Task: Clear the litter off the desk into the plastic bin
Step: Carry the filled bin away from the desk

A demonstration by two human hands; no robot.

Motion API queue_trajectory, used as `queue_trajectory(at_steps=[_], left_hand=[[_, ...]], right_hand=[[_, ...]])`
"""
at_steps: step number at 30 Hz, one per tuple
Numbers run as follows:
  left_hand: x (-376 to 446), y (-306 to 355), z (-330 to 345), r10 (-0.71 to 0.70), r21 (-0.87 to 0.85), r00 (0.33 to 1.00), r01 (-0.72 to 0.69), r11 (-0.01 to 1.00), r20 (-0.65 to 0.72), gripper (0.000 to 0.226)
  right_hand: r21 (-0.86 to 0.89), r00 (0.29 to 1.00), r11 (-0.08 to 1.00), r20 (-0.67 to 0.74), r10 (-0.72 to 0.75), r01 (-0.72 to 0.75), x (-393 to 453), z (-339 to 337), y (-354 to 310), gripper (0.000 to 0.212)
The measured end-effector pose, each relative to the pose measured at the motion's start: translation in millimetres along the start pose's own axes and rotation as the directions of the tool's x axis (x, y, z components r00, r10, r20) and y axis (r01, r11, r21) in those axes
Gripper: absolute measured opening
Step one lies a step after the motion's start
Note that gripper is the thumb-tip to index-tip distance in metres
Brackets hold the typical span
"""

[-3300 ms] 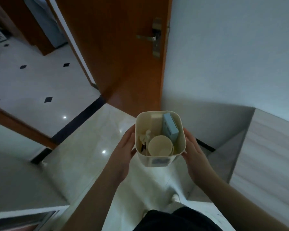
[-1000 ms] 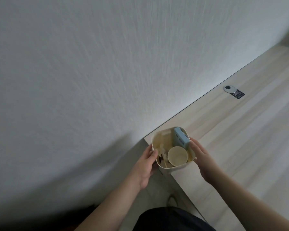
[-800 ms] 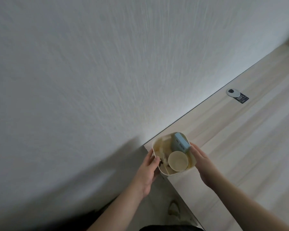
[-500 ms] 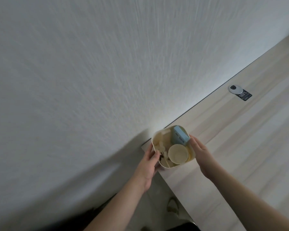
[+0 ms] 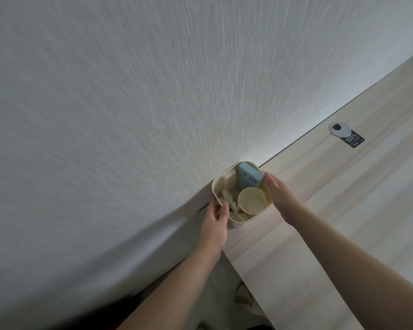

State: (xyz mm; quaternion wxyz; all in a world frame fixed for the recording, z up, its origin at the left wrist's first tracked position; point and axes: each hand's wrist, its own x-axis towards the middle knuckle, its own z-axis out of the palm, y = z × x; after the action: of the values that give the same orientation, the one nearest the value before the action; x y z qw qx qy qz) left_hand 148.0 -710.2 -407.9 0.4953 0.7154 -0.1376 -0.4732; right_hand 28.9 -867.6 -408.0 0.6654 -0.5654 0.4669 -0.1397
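Your plastic bin [image 5: 224, 186] sits at the far left corner of the desk [image 5: 343, 210], tucked against the textured wall [image 5: 153, 91], with its open mouth facing up. It already holds the litter: a pale paper cup [image 5: 251, 200] upright at its near right side, a light blue box [image 5: 249, 175] standing on end against the far wall of the bin, and crumpled scraps [image 5: 225, 200] with something thin and stick-like in the near left part; you cannot tell exactly what those scraps are.

Your left hand [image 5: 214, 226] curls round the bin's near left corner, thumb hooked over the rim and fingers closed on the outer wall. Your right hand [image 5: 278, 195] presses flat against the right wall, fingers mostly extended rather than wrapped, so the bin is squeezed between the two palms. This two-sided hold likely keeps the tall, loosely packed contents from tipping while the bin settles into the corner.

The desk surface in view is bare of litter; only a round cable grommet [image 5: 340, 129] and a small black sticker [image 5: 355, 140] just beside it lie farther right near the wall. Judging from that, the clearing looks done, and parking the bin is the step in hand
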Motion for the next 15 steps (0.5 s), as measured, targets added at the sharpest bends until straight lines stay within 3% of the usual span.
queue_trajectory(at_steps=[3,12,15], left_hand=[[-1,1,4,-0.021,-0.031,1.0,0.02,0.999,-0.016,0.035],[-4,13,0,-0.006,0.212,1.0,0.01,0.977,-0.018,0.041],[-8,15,1,0.055,0.291,0.998,-0.041,0.956,-0.04,0.047]], right_hand=[[-0.019,1.0,1.0,0.016,0.008,-0.008,7,-4,-3,0.039],[-0.043,1.0,0.999,-0.028,-0.003,0.002,9,-2,-2,0.038],[0.032,0.985,0.998,-0.161,0.058,-0.054,4,-6,4,0.062]])
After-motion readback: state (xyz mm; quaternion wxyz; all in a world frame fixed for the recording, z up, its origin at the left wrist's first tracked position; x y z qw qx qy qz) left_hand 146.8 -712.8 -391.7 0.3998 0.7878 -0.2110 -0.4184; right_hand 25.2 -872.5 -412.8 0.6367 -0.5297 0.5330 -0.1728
